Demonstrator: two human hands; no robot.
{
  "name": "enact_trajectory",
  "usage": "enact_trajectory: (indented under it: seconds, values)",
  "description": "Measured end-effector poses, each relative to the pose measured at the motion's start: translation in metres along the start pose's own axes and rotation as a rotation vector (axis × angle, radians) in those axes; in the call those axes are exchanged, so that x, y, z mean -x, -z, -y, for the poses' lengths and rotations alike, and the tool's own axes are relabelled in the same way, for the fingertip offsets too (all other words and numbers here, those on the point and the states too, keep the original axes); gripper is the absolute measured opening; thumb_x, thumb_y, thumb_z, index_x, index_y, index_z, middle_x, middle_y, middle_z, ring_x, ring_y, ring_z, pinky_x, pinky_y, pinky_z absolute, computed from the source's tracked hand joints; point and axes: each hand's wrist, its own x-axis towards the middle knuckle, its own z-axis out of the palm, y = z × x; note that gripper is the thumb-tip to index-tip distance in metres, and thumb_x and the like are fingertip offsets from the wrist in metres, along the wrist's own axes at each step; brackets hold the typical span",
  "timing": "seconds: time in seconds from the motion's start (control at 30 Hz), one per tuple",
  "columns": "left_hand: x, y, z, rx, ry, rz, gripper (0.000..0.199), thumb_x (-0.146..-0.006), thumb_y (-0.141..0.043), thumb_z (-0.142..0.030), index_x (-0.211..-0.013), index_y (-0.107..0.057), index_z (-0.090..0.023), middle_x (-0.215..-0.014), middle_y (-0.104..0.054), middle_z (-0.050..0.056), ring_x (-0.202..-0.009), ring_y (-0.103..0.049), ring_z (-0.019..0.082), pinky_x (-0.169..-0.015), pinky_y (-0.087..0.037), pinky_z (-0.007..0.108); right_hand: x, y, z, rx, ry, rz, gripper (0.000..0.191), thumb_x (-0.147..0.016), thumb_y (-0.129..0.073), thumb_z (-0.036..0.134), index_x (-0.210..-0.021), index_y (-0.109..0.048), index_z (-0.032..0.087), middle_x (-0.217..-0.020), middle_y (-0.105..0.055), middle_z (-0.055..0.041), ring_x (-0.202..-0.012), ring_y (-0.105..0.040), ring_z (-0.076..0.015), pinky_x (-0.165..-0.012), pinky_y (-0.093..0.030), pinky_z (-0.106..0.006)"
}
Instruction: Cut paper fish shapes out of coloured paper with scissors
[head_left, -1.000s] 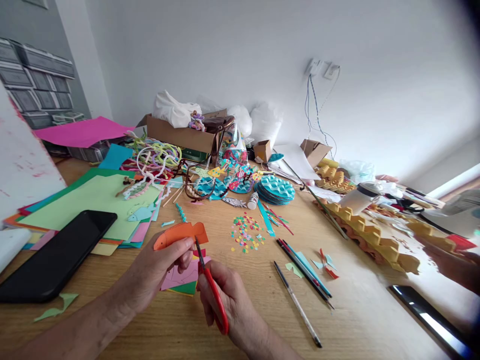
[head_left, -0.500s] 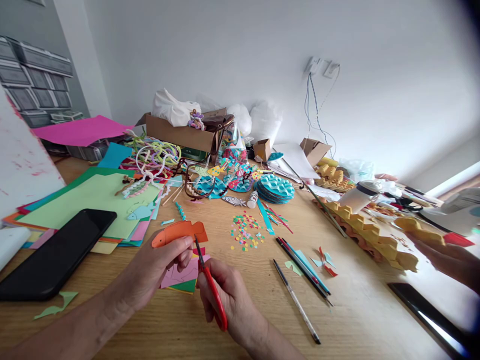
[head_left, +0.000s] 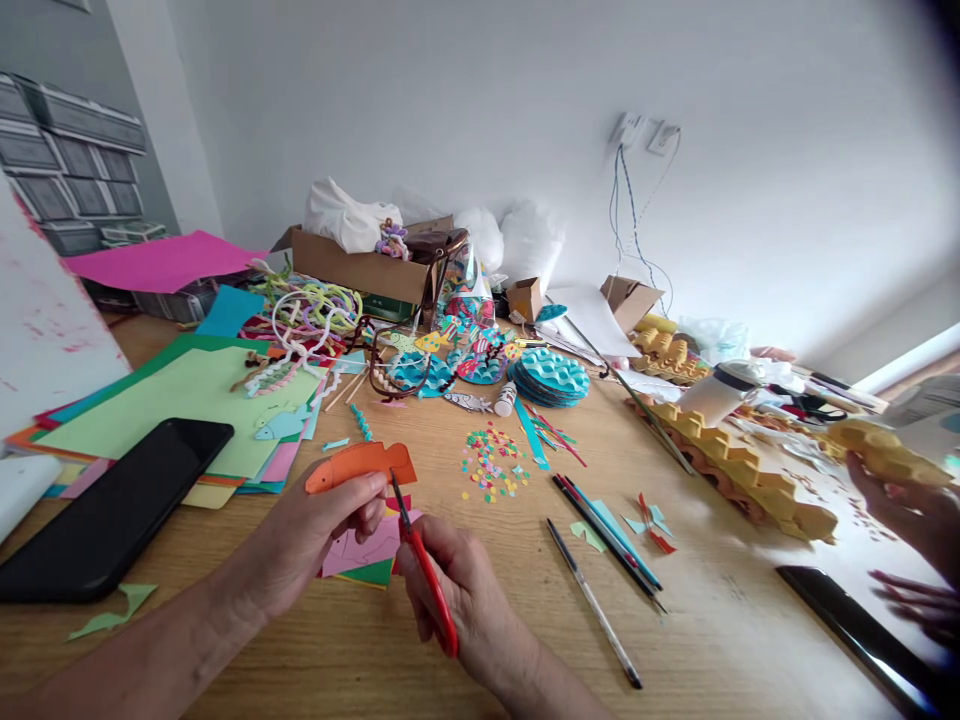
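Note:
An orange paper fish (head_left: pixel 352 466) with a drawn eye and outline is pinched in my left hand (head_left: pixel 326 525), its head pointing left. My right hand (head_left: pixel 461 590) grips red-handled scissors (head_left: pixel 431 585), fingers wrapped round the handles. The scissor tips meet the fish near its tail, at the lower edge. Under my hands lies a small stack of coloured paper, topped by a pink piece (head_left: pixel 364 548) with a drawn outline. A finished blue paper fish (head_left: pixel 281 424) rests on the green sheets at the left.
A black phone (head_left: pixel 124 510) lies at the left. Paper dots (head_left: pixel 491 465), several pens (head_left: pixel 611 535) and paper scraps (head_left: pixel 651 525) are to the right. Egg cartons (head_left: pixel 735 475) stand farther right, where another person's hand (head_left: pixel 892 505) holds a yellow carton piece (head_left: pixel 885 452). Blue discs (head_left: pixel 551 378) are stacked behind.
My hands, the scissors and the orange fish have barely moved. At the right, the other person's hand has lifted the yellow carton piece and shifted right, and a second hand now shows below it.

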Motion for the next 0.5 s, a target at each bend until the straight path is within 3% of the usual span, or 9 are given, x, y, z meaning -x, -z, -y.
enact_trajectory:
  seconds: [0.1,0.2,0.27,0.5]
  values:
    - [-0.003,0.012,-0.009,-0.021,0.014,0.064,0.018,-0.075,-0.063,-0.038,-0.076,-0.060,-0.020,-0.063,-0.056,-0.002,-0.059,-0.047,0.013,-0.055,-0.040,0.023,-0.001,0.003,-0.001,0.027,-0.010,-0.013,0.042,-0.084,-0.050,0.055,-0.065,-0.043,0.019,-0.048,-0.039,0.0064,-0.037,-0.038,-0.0063,-0.034,-0.032,-0.015]
    - [-0.007,0.028,-0.021,-0.058,0.047,0.115,0.028,-0.077,-0.059,-0.046,-0.094,-0.063,-0.024,-0.084,-0.065,0.001,-0.073,-0.056,0.016,-0.062,-0.044,0.024,-0.003,0.007,-0.001,0.109,-0.002,-0.008,0.041,-0.085,-0.051,0.053,-0.064,-0.043,0.018,-0.049,-0.038,0.0059,-0.040,-0.036,-0.0061,-0.037,-0.029,-0.016]
    - [-0.010,0.037,-0.028,-0.116,0.045,0.114,0.028,-0.076,-0.061,-0.047,-0.090,-0.066,-0.023,-0.087,-0.066,0.001,-0.080,-0.057,0.018,-0.068,-0.045,0.023,-0.004,0.008,0.000,0.181,0.010,0.004,0.040,-0.086,-0.050,0.050,-0.063,-0.043,0.018,-0.051,-0.036,0.0058,-0.043,-0.034,-0.0061,-0.039,-0.026,-0.016]
    - [-0.017,0.041,-0.028,-0.350,0.053,0.152,0.023,-0.070,-0.068,-0.042,-0.068,-0.063,-0.020,-0.061,-0.060,-0.003,-0.056,-0.051,0.013,-0.051,-0.038,0.020,-0.005,0.008,-0.002,0.330,0.062,0.054,0.040,-0.087,-0.050,0.047,-0.062,-0.041,0.018,-0.054,-0.035,0.0051,-0.049,-0.030,-0.0071,-0.044,-0.024,-0.018]
